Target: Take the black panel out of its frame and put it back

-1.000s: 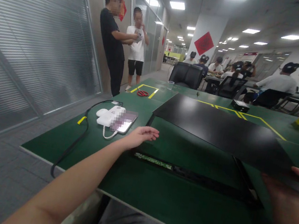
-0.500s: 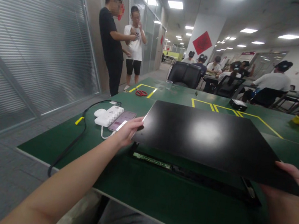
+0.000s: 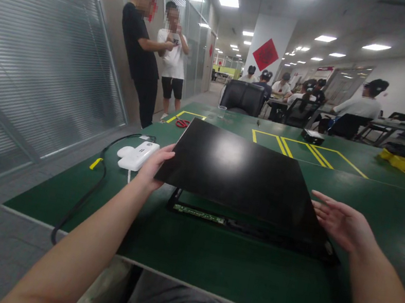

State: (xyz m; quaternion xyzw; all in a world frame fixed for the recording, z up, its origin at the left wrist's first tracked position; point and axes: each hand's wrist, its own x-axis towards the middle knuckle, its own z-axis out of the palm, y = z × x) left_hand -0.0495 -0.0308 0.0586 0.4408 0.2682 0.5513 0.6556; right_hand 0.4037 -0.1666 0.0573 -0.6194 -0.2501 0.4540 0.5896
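Now the panel [image 3: 244, 180] is held tilted over the frame [image 3: 210, 217] and is not yet laid flat in it. Its left corner, at 9 o'clock, is pinched by the left hand [image 3: 155, 165]. The right hand [image 3: 342, 224] is spread open at the 3 o'clock edge; contact cannot be told. The green table [image 3: 205, 269] is marked with yellow lines. A power strip [image 3: 135, 154] is seen at 10 o'clock, and seated people [image 3: 355, 105] at 12 o'clock in a lit office.

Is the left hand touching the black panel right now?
Touching. The head view shows the left hand closed on the left corner of the black panel, thumb lying over its edge, with no gap between them.
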